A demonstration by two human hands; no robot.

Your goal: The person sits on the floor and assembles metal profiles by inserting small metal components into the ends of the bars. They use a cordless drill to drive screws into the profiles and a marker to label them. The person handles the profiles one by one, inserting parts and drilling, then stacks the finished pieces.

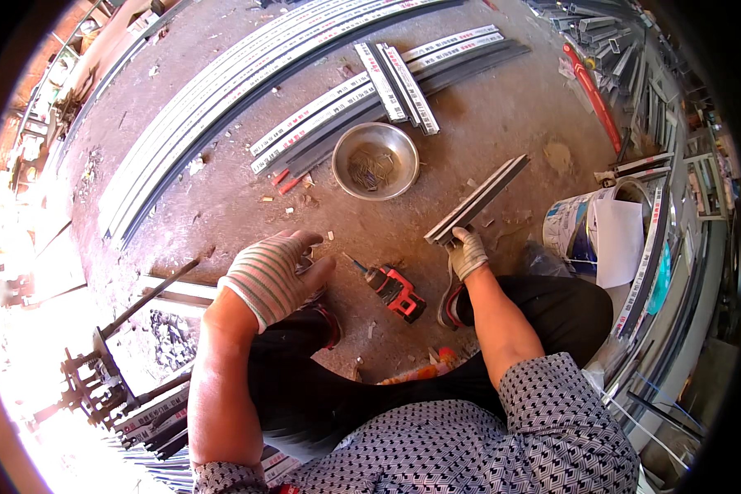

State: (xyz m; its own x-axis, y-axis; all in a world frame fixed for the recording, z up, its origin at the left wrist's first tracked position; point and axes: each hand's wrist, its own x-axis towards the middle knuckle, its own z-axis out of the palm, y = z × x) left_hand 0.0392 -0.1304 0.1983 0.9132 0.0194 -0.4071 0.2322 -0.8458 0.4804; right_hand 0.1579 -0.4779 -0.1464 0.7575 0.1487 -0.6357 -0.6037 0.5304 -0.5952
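Observation:
My right hand [468, 252], in a fingerless knit glove, grips the near end of a short grey metal profile [484, 198] that slants up and away to the right. My left hand [273, 273], in a striped fingerless glove, hovers above my left knee with thumb and fingers apart, and nothing shows in it. Between my feet a red and black cordless drill [397, 293] lies on the floor, its bit pointing to the upper left. Beyond the hands stands a steel bowl [376, 161] with small thin metal pieces, probably screws, at its bottom.
Short profiles [395, 86] lie crosswise over longer ones [321, 123] beyond the bowl. Long profile lengths [247, 82] stretch across the far left. A bucket [570, 229] stands at the right, near a red long-handled tool [593, 97]. A dark metal rack [107, 375] is at left.

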